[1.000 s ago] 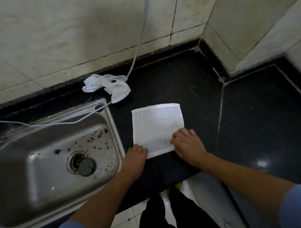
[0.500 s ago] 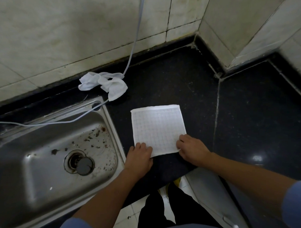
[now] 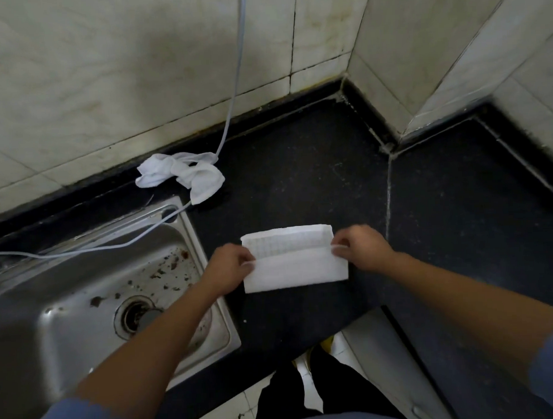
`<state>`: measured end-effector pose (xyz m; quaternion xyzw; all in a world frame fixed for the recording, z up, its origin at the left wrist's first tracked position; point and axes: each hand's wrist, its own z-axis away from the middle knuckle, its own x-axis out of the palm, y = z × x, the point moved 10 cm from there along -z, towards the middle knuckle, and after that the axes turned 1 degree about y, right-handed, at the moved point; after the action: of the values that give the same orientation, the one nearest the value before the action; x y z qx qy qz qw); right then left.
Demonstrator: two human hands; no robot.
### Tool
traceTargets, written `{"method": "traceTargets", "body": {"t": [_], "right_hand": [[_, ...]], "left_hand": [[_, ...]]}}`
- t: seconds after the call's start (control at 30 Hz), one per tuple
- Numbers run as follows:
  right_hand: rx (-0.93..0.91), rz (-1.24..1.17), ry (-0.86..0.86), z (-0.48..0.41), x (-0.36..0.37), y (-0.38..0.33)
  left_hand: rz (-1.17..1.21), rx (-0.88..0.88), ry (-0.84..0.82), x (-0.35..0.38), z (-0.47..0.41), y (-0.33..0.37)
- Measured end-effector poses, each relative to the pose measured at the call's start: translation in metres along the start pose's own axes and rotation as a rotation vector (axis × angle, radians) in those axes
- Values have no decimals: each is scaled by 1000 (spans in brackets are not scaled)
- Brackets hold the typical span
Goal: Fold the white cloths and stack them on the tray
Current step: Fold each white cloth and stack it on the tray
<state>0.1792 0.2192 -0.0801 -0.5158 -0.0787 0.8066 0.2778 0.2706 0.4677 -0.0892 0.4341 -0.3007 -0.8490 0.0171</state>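
A white checked cloth (image 3: 294, 265) lies on the black countertop (image 3: 315, 183), its near half turned up and over toward the wall. My left hand (image 3: 228, 267) pinches the left corner of that raised flap. My right hand (image 3: 361, 248) pinches the right corner. The far strip of the cloth still shows beyond the flap. A second white cloth (image 3: 186, 175) lies crumpled near the wall behind the sink. No tray is in view.
A stainless steel sink (image 3: 84, 303) with dirt specks and a drain sits left of the cloth. A pale cable (image 3: 233, 95) hangs down the tiled wall and runs over the sink rim. The counter turns a corner at right.
Both hands gripped the near corners of the flat cloth and lifted them up and away, so the near half now folds over the far half.
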Motion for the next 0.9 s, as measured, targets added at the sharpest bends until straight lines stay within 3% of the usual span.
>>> {"method": "traceTargets", "body": {"t": [0.13,0.43,0.53,0.6,0.67,0.77,0.9], "right_hand": [[111,-15,101,-40,-16,5],[173,169,99,-66,1,13],[36,329,187,-59,-8,-3],[-99,301,236,-51,-6,-23],[-179,215,130,-42,16,-39],[-178,212,-88,-24,58,-34],[-107,133,1,0,50,13]], "left_hand": [[46,-100,124,-25,-37,-8],[-45,-239,142,-5,-74,-28],[-196,-111,199,-11,-68,-8],[-242,26,231,-11,-57,16],[-268,99,186,3,-45,31],[-347,121,58,35,-20,28],[-317,109,48,47,2,-2]]}}
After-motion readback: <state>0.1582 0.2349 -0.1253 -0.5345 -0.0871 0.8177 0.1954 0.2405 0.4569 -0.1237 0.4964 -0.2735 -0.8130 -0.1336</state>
